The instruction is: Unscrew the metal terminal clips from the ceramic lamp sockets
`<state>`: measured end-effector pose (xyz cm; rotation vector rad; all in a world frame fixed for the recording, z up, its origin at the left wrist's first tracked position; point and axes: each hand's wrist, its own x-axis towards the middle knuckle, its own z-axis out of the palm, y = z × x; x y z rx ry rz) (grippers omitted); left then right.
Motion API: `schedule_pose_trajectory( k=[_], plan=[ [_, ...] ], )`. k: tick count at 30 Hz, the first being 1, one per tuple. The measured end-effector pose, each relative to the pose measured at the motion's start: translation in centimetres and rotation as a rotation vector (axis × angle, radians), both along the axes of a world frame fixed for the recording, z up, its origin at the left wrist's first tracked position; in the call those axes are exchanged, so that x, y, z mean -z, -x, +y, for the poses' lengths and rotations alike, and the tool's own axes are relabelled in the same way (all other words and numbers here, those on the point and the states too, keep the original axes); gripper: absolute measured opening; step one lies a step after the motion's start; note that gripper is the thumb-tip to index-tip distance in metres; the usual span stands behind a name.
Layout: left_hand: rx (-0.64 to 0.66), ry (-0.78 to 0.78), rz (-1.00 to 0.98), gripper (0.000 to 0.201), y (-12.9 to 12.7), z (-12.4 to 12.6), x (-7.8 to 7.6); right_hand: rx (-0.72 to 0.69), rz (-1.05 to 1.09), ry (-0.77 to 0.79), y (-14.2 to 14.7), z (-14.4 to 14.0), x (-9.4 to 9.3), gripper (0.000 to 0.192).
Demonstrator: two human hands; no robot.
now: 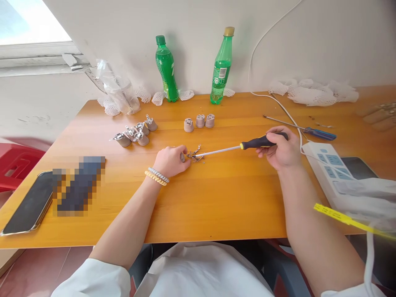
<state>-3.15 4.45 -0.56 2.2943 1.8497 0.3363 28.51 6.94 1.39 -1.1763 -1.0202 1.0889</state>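
A long screwdriver point(254, 143) with a black and yellow handle is gripped in my right hand point(283, 149). Its shaft points left, and the tip meets a small cluster of metal brackets point(195, 154) beside my left hand point(172, 161). My left hand is closed around a greyish lamp holder point(182, 157), mostly hidden by the fingers. Behind my hands, several beige ceramic lamp holders point(141, 139) with metal brackets stand grouped at the left. Three more lamp holders point(200, 121), showing no brackets, stand in a row farther back.
Two green bottles point(167, 76) stand against the wall, near a plastic bag point(120, 93) and white foam netting point(318, 93). A blue-handled screwdriver point(318, 133) lies right, beyond a white power strip point(332, 169). At the left lies a phone point(29, 202) beside a blurred dark object point(82, 185).
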Motion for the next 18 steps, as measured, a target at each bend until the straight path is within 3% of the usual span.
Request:
schedule_pose_trajectory(
  k=[4, 7, 12, 15, 18],
  plan=[
    [0.13, -0.049, -0.014, 0.052, 0.2, -0.3, 0.0, 0.001, -0.038, -0.069, -0.2, -0.3, -0.1, 0.015],
    [0.206, -0.096, 0.038, 0.036, -0.1, -0.3, 0.3, -0.004, -0.022, -0.071, 0.0, -0.5, -0.2, 0.013],
    [0.199, -0.105, 0.097, 0.039, -0.3, -0.1, 0.8, 0.056, 0.035, -0.025, -0.3, -0.4, -0.5, 0.012],
    [0.169, -0.079, 0.078, 0.036, 0.0, -0.4, 0.3, 0.134, 0.07, -0.042, -1.2, -0.1, -0.7, 0.011],
    [0.146, -0.022, 0.023, 0.057, 0.6, -1.0, -0.8, 0.191, 0.085, -0.049, -2.1, 0.1, -0.8, 0.011]
  ],
)
